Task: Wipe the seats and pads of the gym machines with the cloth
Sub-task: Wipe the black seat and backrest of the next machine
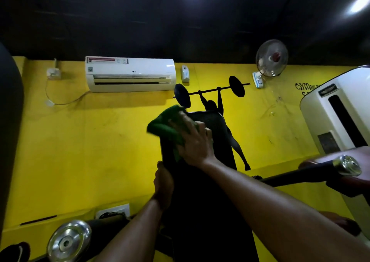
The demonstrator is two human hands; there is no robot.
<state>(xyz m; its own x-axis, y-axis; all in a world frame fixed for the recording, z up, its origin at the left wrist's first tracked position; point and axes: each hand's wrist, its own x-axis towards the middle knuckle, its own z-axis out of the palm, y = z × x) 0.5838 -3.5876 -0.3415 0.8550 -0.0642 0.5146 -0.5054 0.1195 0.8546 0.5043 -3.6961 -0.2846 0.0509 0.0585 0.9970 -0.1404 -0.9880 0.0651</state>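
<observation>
Right now my right hand (195,141) lies flat, fingers spread, pressing the green cloth (166,123) against the black pad (208,119) at the centre of the frame. The cloth looks soft and light and bunches easily, so palm pressure suits it. Below, my left hand (163,181) grips the pad's left edge, which I judge firm enough to steady.

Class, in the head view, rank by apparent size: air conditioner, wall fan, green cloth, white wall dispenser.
1. air conditioner
2. green cloth and wall fan look alike; the cloth is nearer and partly under the right hand, so unranked
3. white wall dispenser
</observation>
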